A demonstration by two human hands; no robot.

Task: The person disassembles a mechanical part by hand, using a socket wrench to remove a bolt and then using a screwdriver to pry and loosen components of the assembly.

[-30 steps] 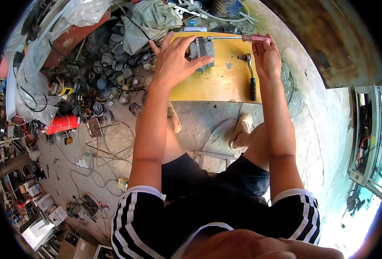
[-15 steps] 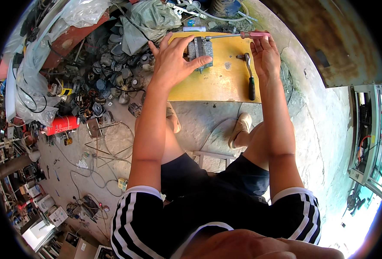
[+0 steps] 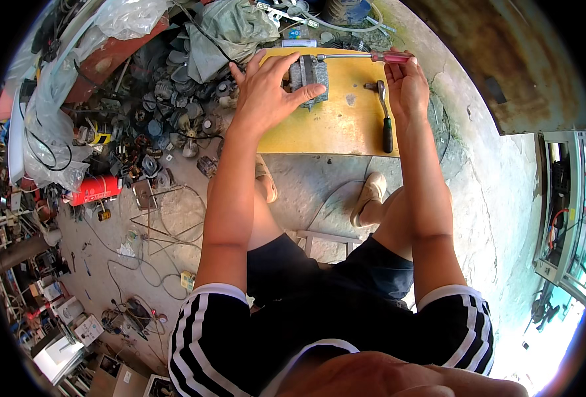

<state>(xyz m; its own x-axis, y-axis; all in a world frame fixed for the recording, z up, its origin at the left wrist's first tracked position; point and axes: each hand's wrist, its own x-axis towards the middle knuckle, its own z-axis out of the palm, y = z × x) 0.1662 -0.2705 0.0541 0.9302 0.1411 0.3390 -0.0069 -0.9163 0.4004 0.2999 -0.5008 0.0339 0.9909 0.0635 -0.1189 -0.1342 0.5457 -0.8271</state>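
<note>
My left hand [image 3: 273,92] grips a grey, roughly square metal part [image 3: 311,79] from the left, with thumb and fingers spread around it on a yellow board [image 3: 346,126]. My right hand [image 3: 408,86] holds the red-pink handle of a screwdriver [image 3: 392,57] between its fingers. The screwdriver's shaft lies nearly horizontal, its tip at the upper right of the metal part; exactly what it engages is too small to tell. A ratchet with a dark green handle [image 3: 386,132] lies on the board below my right hand's fingers.
A heap of dark metal parts [image 3: 167,99], a grey-green sack [image 3: 226,40] and clear plastic sheeting [image 3: 54,145] crowd the left. A red object [image 3: 94,190] and cables [image 3: 154,264] lie on the floor. Rusty sheet metal [image 3: 504,53] and a metal-framed cabinet [image 3: 557,212] stand at the right.
My right hand and the screwdriver handle rose slightly about half a second ago and have since come slightly back down. My left hand stays nearly still on the metal part.
</note>
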